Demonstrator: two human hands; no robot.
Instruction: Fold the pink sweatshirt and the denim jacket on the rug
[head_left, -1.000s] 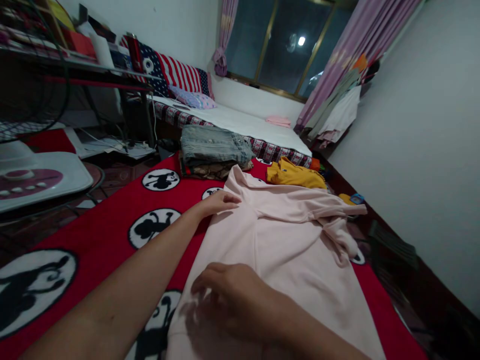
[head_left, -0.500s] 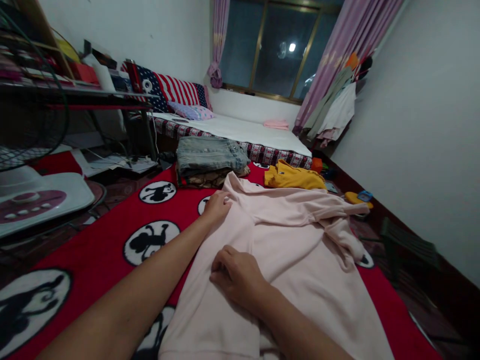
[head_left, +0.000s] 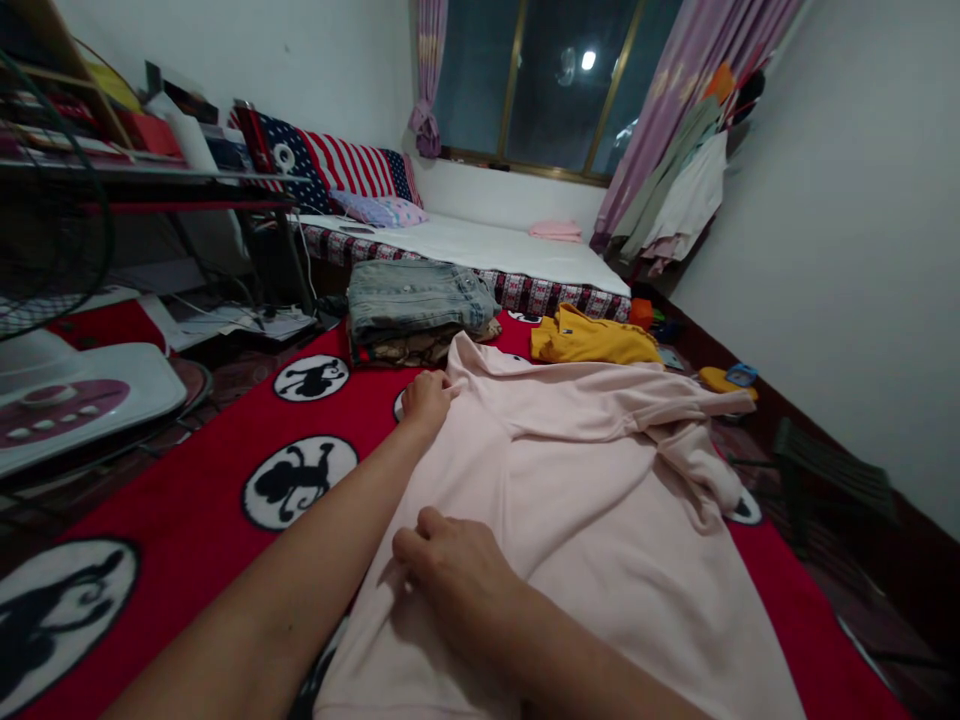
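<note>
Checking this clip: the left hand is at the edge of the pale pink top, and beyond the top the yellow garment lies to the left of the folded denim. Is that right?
Not quite: the head view shows the yellow garment to the right of the folded denim. The left hand is indeed at the edge of the pale pink top.

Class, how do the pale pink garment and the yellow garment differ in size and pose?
The pale pink garment covers far more area than the yellow garment. The pink one lies spread out; the yellow one is compactly gathered. Both lie on the red blanket.
</note>
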